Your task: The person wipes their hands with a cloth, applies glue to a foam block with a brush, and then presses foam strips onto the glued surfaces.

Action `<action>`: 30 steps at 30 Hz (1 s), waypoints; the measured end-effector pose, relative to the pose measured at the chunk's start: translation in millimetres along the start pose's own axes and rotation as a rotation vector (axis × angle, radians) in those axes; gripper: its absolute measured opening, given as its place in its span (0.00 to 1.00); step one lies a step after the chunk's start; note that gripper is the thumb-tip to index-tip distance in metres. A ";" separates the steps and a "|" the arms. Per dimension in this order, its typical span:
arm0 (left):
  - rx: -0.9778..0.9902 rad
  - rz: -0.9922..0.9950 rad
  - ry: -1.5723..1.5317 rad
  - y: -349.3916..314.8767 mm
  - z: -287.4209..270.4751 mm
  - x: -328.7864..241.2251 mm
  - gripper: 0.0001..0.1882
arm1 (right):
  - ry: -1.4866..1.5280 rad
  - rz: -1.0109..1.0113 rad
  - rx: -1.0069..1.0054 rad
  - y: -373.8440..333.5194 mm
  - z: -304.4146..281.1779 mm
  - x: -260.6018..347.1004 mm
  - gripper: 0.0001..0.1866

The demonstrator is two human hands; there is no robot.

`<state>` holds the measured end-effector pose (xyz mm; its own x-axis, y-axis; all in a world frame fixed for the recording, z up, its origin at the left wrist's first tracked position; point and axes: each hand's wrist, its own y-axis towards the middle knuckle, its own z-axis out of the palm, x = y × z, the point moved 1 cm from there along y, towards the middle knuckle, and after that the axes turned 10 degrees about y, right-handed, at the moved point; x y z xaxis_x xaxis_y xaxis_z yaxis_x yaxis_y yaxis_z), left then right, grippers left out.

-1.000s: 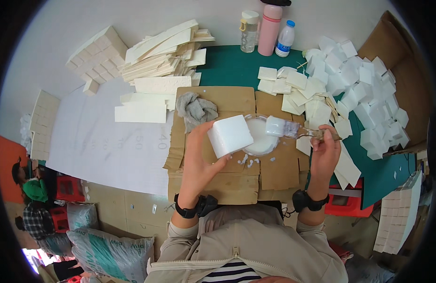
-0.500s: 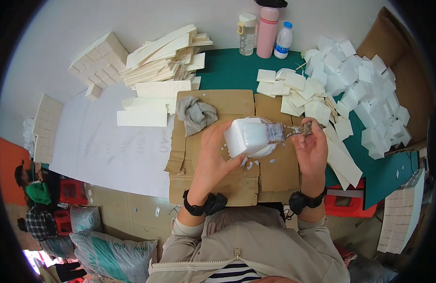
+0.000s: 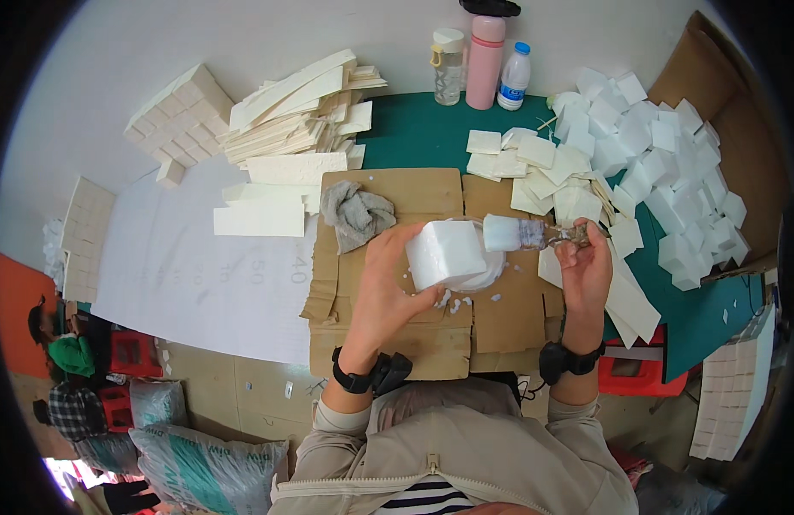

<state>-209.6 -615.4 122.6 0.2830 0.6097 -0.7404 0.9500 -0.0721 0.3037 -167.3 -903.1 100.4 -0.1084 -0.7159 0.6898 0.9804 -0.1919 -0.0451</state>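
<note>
Block (image 3: pixel 448 253) clasped in left hand (image 3: pixel 382 279) over bowl (image 3: pixel 497 269), perhaps against drips, we pinched brush (image 3: pixel 529 233) in right hand (image 3: pixel 584 268) at three o'clock.

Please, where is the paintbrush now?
In the head view, the paintbrush is right of centre, in the right hand, its bristles just right of the white block in the left hand.

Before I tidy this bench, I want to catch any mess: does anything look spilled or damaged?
Yes. White spots lie on the cardboard at the near side of the partly hidden bowl; outside it, they look like drips, though I can't tell whether they're wet. The cardboard's left edge also looks ragged.
</note>
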 end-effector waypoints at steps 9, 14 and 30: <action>0.047 0.041 -0.002 -0.3 4.3 -6.8 0.39 | 0.144 0.101 0.078 -1.3 31.9 -21.5 0.11; 0.039 0.035 -0.015 -0.7 0.0 -5.3 0.39 | 0.022 0.041 0.072 6.5 6.2 -17.3 0.13; 0.012 -0.015 -0.067 2.1 5.2 6.0 0.39 | 0.031 -0.007 -0.032 -3.9 11.7 -18.3 0.13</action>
<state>-205.2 -616.0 115.7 0.2768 0.5563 -0.7835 0.9555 -0.0732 0.2856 -167.1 -881.4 96.4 -0.1209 -0.7347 0.6675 0.9738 -0.2182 -0.0638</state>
